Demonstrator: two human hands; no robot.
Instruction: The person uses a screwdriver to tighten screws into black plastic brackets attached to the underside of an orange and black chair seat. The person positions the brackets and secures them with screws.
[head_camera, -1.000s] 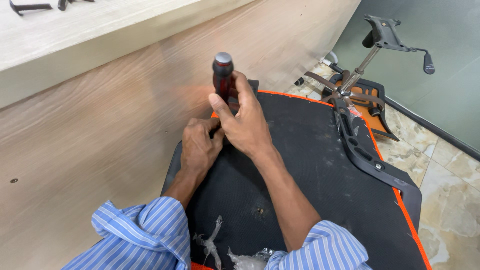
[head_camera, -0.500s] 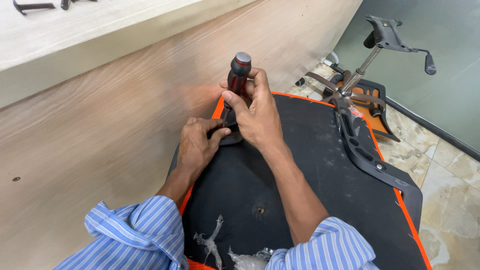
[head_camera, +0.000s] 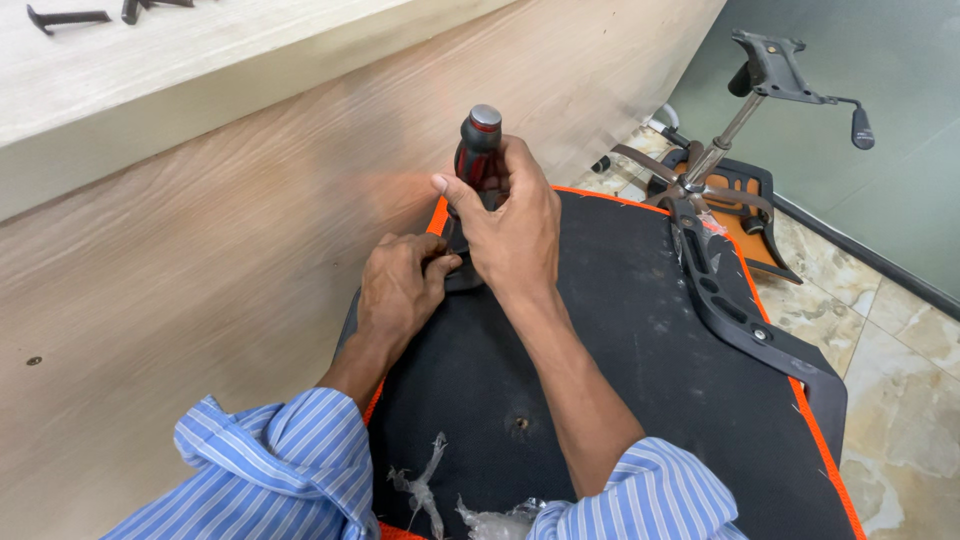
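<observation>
nearest the camera lay a black fabric-covered chair seat underside with orange piping (head_camera: 600, 400), with scraps of torn clear plastic (head_camera: 430, 490) at its near edge and a black plastic armrest bracket (head_camera: 740, 320) along its right side. it rested against a pale wood-grain panel (head_camera: 200, 260), under a light bench top (head_camera: 150, 70) that carried a few dark metal parts (head_camera: 65, 17). further right, on beige stone floor tiles (head_camera: 900, 370), stood a chair base with a metal gas column and black tilt plate (head_camera: 750, 110).

the tool's shaft and tip were hidden behind the hands, and the small dark part under the fingers was hard to make out.

the left hand (head_camera: 400, 290) pressed fingers down on that dark part at the seat's far edge; whether its grip was closed around it could not be told. the right hand (head_camera: 510, 220) was wrapped tight around a red and black screwdriver handle with a grey cap (head_camera: 478, 150), held upright just above the left hand.
</observation>
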